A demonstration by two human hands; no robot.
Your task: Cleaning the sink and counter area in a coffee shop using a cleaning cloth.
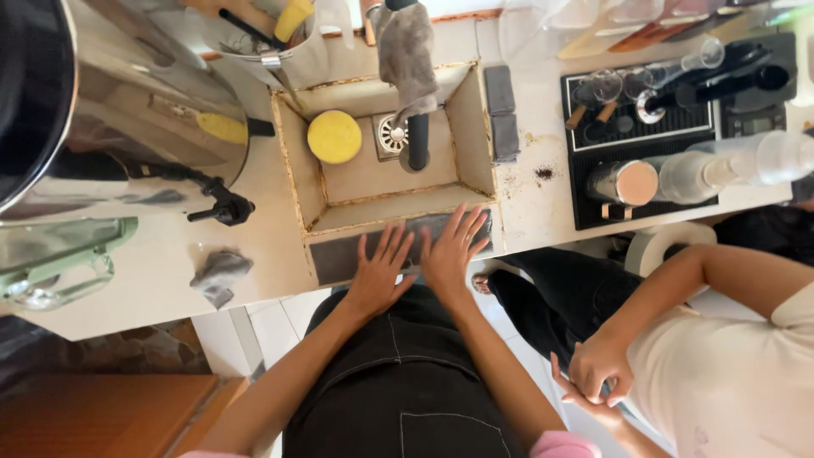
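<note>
Both hands press flat, fingers spread and gripping nothing, on the grey cloth at the sink's lower edge: left hand, right hand. Smoothing seems underway; next calls for even pressure.

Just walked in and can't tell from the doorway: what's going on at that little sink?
A person stands at a small square sink set in a white counter, with the left hand and right hand pressed flat, fingers spread, on a dark cloth along the sink's front edge. A yellow sponge lies in the basin, and a grey rag hangs over the tap. A second person stands to the right with clasped hands, touching nothing on the counter.
</note>
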